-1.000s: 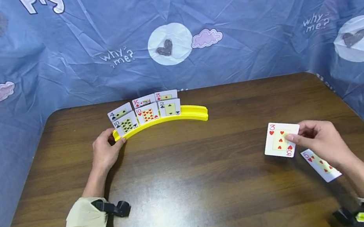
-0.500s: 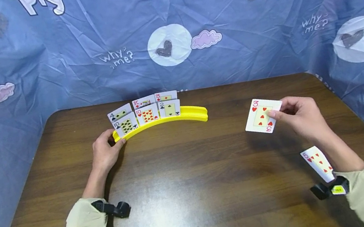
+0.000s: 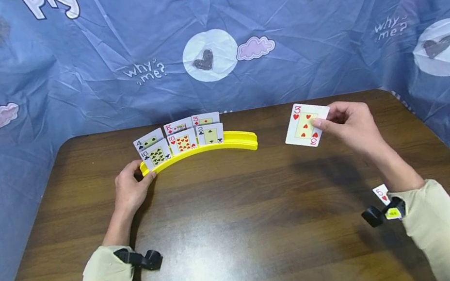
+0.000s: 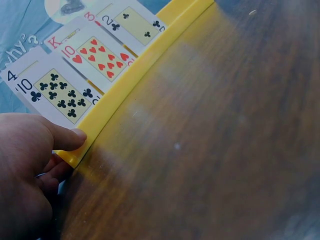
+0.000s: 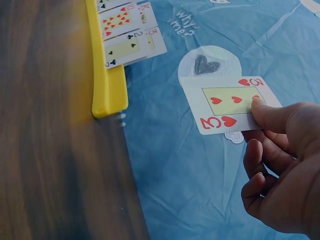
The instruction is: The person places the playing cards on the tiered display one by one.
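Note:
A curved yellow card holder (image 3: 241,141) stands toward the back of the table, with several playing cards upright in two rows. In its front row are the ten of clubs (image 3: 155,155), the ten of hearts (image 3: 182,141) and the two of clubs (image 3: 210,134). My left hand (image 3: 130,187) grips the holder's left end, thumb on its front edge. Raised above the table to the right of the holder, my right hand (image 3: 353,127) pinches the three of hearts (image 5: 220,111) between thumb and fingers, its face toward me.
A five of hearts (image 3: 380,194) lies on the wooden table (image 3: 237,217) at the right, mostly hidden by my right wrist camera (image 3: 384,212). The holder's right end carries no card. Blue printed cloth (image 3: 301,10) hangs around the table's back and sides.
My right hand has moved up and left with the three of hearts, nearer the holder. Its wrist now covers most of the five of hearts. My left hand stays put.

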`<action>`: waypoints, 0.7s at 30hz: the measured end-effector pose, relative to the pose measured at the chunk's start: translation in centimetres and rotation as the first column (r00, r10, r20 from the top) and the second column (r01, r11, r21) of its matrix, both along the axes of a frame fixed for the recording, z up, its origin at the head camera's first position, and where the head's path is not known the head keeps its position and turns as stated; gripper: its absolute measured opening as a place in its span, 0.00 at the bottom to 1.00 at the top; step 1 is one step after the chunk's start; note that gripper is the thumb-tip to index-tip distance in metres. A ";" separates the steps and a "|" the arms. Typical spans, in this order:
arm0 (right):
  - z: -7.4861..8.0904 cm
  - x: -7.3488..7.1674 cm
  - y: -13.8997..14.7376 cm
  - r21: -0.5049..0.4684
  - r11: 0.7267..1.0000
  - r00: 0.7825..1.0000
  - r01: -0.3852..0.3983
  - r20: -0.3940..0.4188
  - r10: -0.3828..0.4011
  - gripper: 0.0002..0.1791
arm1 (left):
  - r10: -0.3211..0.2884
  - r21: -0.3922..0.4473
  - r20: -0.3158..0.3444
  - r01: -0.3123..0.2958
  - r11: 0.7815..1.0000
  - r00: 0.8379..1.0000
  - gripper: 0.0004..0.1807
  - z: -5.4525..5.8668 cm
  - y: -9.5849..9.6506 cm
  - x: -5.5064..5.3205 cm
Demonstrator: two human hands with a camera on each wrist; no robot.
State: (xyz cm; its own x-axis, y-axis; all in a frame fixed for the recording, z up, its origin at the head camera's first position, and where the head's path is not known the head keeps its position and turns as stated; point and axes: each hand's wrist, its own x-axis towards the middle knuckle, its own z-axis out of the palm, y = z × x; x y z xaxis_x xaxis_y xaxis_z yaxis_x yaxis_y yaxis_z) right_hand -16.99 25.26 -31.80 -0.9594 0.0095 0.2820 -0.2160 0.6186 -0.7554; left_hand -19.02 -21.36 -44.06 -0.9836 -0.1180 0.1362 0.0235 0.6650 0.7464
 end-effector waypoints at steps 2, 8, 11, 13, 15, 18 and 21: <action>0.1 -0.5 -0.3 0.007 1.000 1.000 0.003 -0.007 -0.003 0.10 | 0.000 0.000 0.000 0.000 1.000 1.000 0.19 0.0 0.0 0.0; 0.2 -1.9 -1.6 -0.003 1.000 1.000 0.005 -0.029 -0.005 0.10 | -0.002 -0.002 0.000 0.002 1.000 1.000 0.19 0.0 0.0 0.0; 0.2 -2.6 -2.3 -0.018 1.000 0.999 0.004 -0.035 -0.005 0.11 | -0.001 -0.001 0.006 0.001 1.000 1.000 0.19 0.0 -0.1 0.0; 0.2 -3.0 -2.8 -0.022 1.000 0.999 0.005 -0.042 -0.006 0.11 | 0.000 0.000 0.006 0.000 1.000 1.000 0.19 0.0 -0.1 0.0; 0.3 -3.3 -3.3 -0.020 1.000 0.999 0.004 -0.052 -0.005 0.12 | 0.000 0.001 0.007 0.000 1.000 1.000 0.19 -0.1 -0.1 0.0; 0.6 -3.7 -3.9 -0.018 1.000 0.998 0.007 -0.067 -0.009 0.13 | 0.000 0.001 0.006 0.000 1.000 1.000 0.19 0.0 0.0 0.0; 0.8 -4.2 -4.6 -0.021 1.000 0.997 0.013 -0.069 -0.015 0.13 | 0.000 0.004 0.009 0.000 1.000 1.000 0.18 0.0 0.0 0.0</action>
State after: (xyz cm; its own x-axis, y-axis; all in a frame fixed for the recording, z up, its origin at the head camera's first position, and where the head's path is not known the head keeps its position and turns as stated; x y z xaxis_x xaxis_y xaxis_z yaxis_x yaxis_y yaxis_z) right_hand -21.21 20.70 -31.04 -0.9372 0.0293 0.3477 -0.2599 0.6061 -0.7517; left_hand -19.02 -21.35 -44.11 -0.9848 -0.1183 0.1270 0.0171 0.6623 0.7490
